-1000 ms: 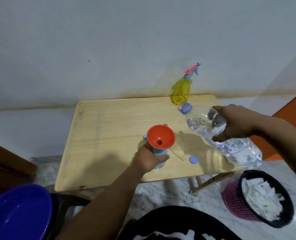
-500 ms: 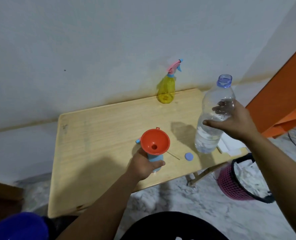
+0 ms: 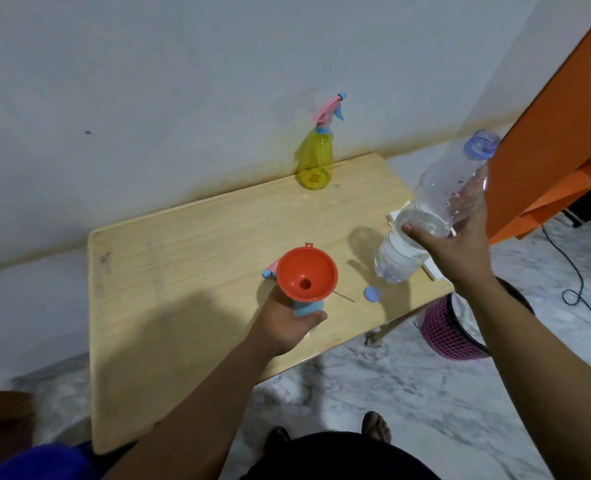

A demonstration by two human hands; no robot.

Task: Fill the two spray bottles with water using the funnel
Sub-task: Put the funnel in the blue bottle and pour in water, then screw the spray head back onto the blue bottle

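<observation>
An orange funnel (image 3: pixel 307 274) sits in the neck of a blue spray bottle (image 3: pixel 304 308) near the table's front edge. My left hand (image 3: pixel 285 322) grips that bottle just under the funnel. My right hand (image 3: pixel 451 242) holds a large clear water bottle (image 3: pixel 429 216), uncapped and partly full, nearly upright over the table's right edge, mouth tilted up to the right. A yellow spray bottle (image 3: pixel 315 161) with a pink and blue trigger head stands at the back by the wall. The blue cap (image 3: pixel 372 294) lies on the table beside the funnel. A pink and blue part (image 3: pixel 270 271) pokes out behind the funnel.
The wooden table (image 3: pixel 183 271) stands against a white wall. A thin stick (image 3: pixel 344 296) lies near the cap. White paper (image 3: pixel 396 216) lies at the right edge. A pink bin (image 3: pixel 453 336) stands on the marble floor at right, beside an orange panel (image 3: pixel 557 140) and a cable (image 3: pixel 571 268).
The water bottle went from tipped with its mouth toward the funnel to nearly upright, off to the right. My left hand stayed on the blue bottle. My view shifted right.
</observation>
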